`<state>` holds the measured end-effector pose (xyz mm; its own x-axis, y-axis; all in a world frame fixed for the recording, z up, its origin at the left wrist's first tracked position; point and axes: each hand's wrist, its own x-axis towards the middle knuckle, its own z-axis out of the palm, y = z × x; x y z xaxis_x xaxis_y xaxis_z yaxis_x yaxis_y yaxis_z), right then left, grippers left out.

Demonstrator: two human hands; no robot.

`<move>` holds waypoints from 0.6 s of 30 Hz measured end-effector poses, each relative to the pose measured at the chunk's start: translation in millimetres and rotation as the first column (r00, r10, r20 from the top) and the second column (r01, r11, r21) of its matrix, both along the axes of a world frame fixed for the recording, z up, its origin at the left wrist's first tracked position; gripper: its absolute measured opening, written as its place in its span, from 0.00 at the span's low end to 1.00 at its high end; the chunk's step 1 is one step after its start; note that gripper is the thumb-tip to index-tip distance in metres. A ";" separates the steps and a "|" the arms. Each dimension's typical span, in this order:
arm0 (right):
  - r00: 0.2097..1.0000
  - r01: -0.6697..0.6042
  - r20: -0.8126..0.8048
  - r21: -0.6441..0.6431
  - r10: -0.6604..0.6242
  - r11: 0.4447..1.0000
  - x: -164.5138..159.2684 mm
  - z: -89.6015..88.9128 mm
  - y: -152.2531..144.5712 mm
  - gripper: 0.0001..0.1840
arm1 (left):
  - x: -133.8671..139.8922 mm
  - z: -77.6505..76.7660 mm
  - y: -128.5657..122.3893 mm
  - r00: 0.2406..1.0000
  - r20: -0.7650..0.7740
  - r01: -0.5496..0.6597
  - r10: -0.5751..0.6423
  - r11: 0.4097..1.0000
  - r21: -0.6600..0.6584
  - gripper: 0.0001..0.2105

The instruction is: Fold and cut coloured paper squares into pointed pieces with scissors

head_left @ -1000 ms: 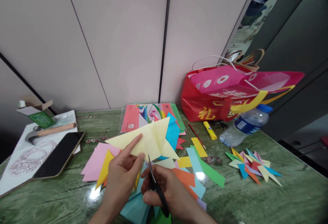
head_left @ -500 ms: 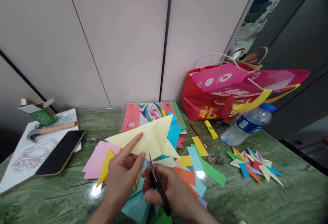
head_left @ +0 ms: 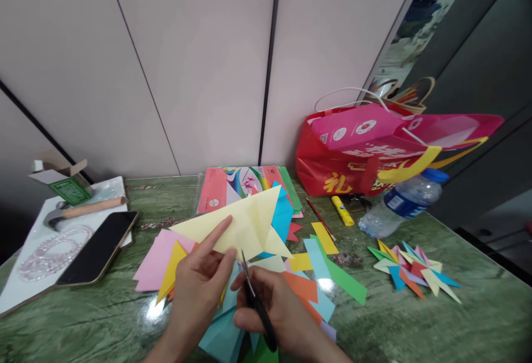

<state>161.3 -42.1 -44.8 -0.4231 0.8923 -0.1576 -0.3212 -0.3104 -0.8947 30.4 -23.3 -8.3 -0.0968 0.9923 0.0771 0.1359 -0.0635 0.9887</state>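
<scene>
My left hand (head_left: 199, 280) pinches a folded sheet of pale yellow paper (head_left: 253, 219), index finger lying along its face and thumb at its lower edge. In my right hand (head_left: 270, 302) are black-handled scissors (head_left: 260, 310), pointing up. Their tips touch or nearly touch the paper's lower edge beside my left thumb; whether the blades are parted is hard to make out. Under both hands lies a heap of coloured paper, with pink sheets (head_left: 160, 263), a yellow piece (head_left: 171, 269), orange pieces (head_left: 301, 286) and light blue paper (head_left: 222, 335).
At the back stand a red gift bag (head_left: 344, 152) and a plastic bottle (head_left: 401, 205). A glue stick (head_left: 343, 210) and a pencil (head_left: 320, 218) lie nearby. Paper stars (head_left: 415, 269) sit right. A phone (head_left: 100, 246), hammer (head_left: 89, 208) and green box (head_left: 68, 185) are left.
Almost nothing differs. The hands, scissors and pale yellow paper hold nearly the same place, and the view has shifted very slightly.
</scene>
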 end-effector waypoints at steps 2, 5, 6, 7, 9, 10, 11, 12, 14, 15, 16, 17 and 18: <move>1.000 0.004 0.005 -0.015 -0.004 1.000 -0.5 -0.3 0.4 0.26 | -0.1 0.1 0.1 1.000 0.006 -0.003 0.004 1.000 -0.003 0.26; 1.000 0.015 0.026 -0.006 -0.015 1.000 -0.7 -1.3 0.6 0.25 | 1.2 0.3 0.0 1.000 0.017 -0.009 0.009 1.000 -0.005 0.26; 0.999 0.018 0.033 0.003 -0.019 1.000 -0.7 -1.6 0.5 0.25 | 1.9 0.4 -0.2 1.000 0.017 -0.012 0.012 1.000 -0.007 0.26; 0.999 0.021 0.038 0.012 -0.021 1.000 -0.7 -1.8 0.3 0.24 | 2.6 0.4 -0.5 1.000 0.018 -0.017 0.017 1.000 -0.008 0.26; 0.999 0.023 0.039 0.026 -0.024 0.999 -0.8 -1.9 -0.1 0.24 | 3.6 0.3 -1.4 0.999 0.028 -0.026 0.027 1.000 -0.007 0.27; 0.999 0.022 0.037 0.027 -0.023 0.999 -0.8 -1.6 -0.3 0.24 | 3.9 0.3 -1.8 0.999 0.034 -0.029 0.030 1.000 -0.006 0.27; 0.999 0.021 0.034 0.027 -0.022 0.999 -0.8 -1.2 -0.5 0.24 | 4.1 0.4 -2.1 0.999 0.041 -0.029 0.030 1.000 -0.006 0.27; 0.999 0.020 0.032 0.026 -0.021 0.999 -0.8 -0.8 -0.7 0.24 | 4.2 0.6 -2.4 0.999 0.047 -0.027 0.027 1.000 -0.007 0.27; 0.999 0.019 0.039 0.025 -0.020 0.999 -0.8 0.2 -1.0 0.24 | 4.1 1.3 -2.6 0.998 0.048 -0.027 0.027 1.000 -0.008 0.27; 0.999 0.019 0.047 0.025 -0.020 1.000 -0.7 0.6 -1.1 0.23 | 4.1 1.8 -2.6 0.999 0.045 -0.030 0.030 1.000 -0.008 0.27; 0.998 0.019 0.056 0.025 -0.020 1.000 -0.7 0.8 -1.1 0.23 | 4.0 2.3 -2.6 0.999 0.038 -0.033 0.033 0.999 -0.007 0.27; 0.998 0.019 0.065 0.024 -0.020 1.000 -0.8 1.0 -1.0 0.23 | 3.9 2.8 -2.6 0.999 0.030 -0.035 0.036 0.999 -0.005 0.27; 0.997 0.017 0.075 0.025 -0.019 1.000 -0.9 1.0 -0.9 0.22 | 3.9 3.2 -2.7 0.999 0.022 -0.041 0.041 0.999 -0.003 0.27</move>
<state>160.4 -43.0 -43.8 -0.3947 0.9036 -0.1663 -0.2583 -0.2829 -0.9237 34.3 -26.0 -5.1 -0.1386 0.9878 0.0717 0.1169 -0.0556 0.9916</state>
